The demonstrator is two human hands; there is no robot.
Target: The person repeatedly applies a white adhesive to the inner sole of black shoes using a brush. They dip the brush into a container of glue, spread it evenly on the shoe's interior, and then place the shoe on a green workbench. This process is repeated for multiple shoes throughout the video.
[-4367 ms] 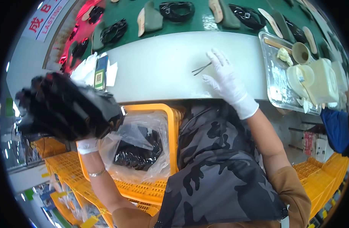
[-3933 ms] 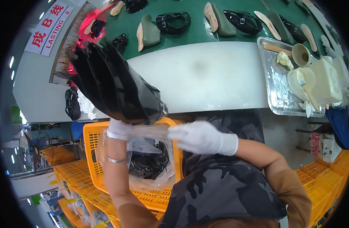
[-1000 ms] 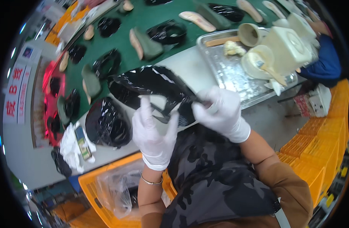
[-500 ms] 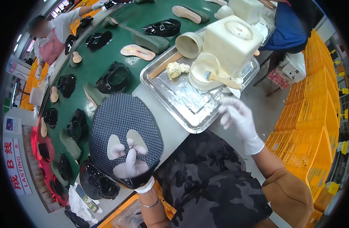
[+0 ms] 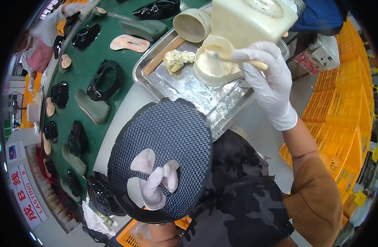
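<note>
A white sign (image 5: 26,197) with red lettering lies at the lower left rim, well to the left of the left hand's (image 5: 156,185) grip and below it. A small white card (image 5: 12,151) with a blue picture sits just above that sign. A red-and-white box (image 5: 310,61) stands just right of the right hand (image 5: 268,78).

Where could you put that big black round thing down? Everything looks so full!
The barest spot is the pale table strip between the green belt and the metal tray. The belt is crowded with black shoe pieces, and the tray's far end holds the cream tub where the right hand dips a brush. The left hand holds the black piece.
</note>
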